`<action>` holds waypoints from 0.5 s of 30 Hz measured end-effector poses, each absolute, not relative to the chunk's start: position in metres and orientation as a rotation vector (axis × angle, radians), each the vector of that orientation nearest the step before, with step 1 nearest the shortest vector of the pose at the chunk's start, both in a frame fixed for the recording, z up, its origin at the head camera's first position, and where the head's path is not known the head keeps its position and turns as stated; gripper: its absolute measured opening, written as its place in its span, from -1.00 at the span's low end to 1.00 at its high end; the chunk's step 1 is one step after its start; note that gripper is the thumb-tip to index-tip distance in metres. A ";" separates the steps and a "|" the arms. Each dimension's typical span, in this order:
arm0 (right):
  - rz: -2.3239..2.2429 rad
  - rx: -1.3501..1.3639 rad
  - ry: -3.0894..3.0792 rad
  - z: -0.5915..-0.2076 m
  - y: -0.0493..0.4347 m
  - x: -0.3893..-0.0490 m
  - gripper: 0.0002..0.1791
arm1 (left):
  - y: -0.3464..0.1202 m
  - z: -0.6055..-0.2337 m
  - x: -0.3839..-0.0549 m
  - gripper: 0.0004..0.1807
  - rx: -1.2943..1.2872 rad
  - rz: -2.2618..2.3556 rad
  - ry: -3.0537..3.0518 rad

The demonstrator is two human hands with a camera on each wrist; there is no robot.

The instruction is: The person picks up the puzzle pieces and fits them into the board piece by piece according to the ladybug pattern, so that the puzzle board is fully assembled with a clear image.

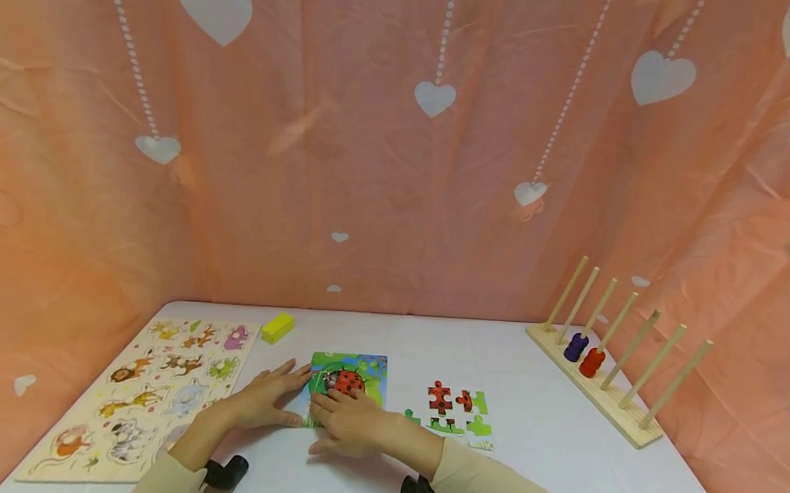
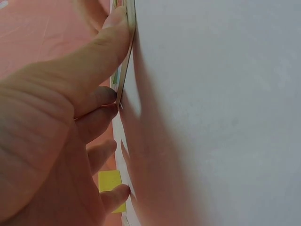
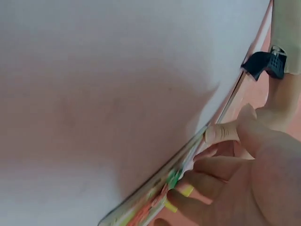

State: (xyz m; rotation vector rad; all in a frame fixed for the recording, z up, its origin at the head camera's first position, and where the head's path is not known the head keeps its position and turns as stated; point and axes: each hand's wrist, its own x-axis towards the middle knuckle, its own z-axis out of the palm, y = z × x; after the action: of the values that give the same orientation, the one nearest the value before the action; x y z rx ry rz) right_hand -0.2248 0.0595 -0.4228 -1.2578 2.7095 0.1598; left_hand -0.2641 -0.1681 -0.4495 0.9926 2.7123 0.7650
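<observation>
A square ladybug jigsaw board lies flat on the white table. My left hand touches its left edge with fingers extended; in the left wrist view, the thumb and nearest fingers meet the board's edge. Across the lower part of the picture rests my right hand, fingers stretched out and covering some of it. The right wrist view shows this hand beside the board's edge. Several loose jigsaw pieces in red, black and green lie right of the board, partly behind the right forearm.
On the left lies a wooden animal puzzle board. A yellow block sits behind the left hand. At the right stands a wooden rack of upright pegs, carrying purple beads and red beads. A pink heart-patterned curtain hangs behind.
</observation>
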 end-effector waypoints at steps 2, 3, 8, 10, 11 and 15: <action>0.158 -1.209 2.705 -0.424 0.057 -0.222 -0.20 | -0.168 -0.449 -0.264 -0.07 0.992 0.769 2.714; 0.158 -1.192 2.707 -0.425 0.057 -0.222 -0.19 | -0.168 -0.449 -0.264 -0.07 0.989 0.771 2.713; 0.164 -1.173 2.725 -0.425 0.054 -0.221 -0.21 | -0.169 -0.448 -0.262 -0.08 0.977 0.776 2.705; 0.165 -1.172 2.730 -0.424 0.053 -0.222 -0.21 | -0.169 -0.447 -0.262 -0.08 0.975 0.778 2.701; 0.165 -1.173 2.733 -0.424 0.053 -0.222 -0.22 | -0.169 -0.447 -0.261 -0.08 0.973 0.783 2.697; 0.172 -1.159 2.752 -0.425 0.051 -0.225 -0.24 | -0.168 -0.446 -0.261 -0.08 0.974 0.791 2.694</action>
State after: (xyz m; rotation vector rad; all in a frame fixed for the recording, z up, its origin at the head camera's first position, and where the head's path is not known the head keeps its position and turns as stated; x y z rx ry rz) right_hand -0.2246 0.0510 -0.4249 -1.1592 2.7521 0.1716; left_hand -0.2609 -0.1684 -0.4456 0.9744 2.6940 0.7907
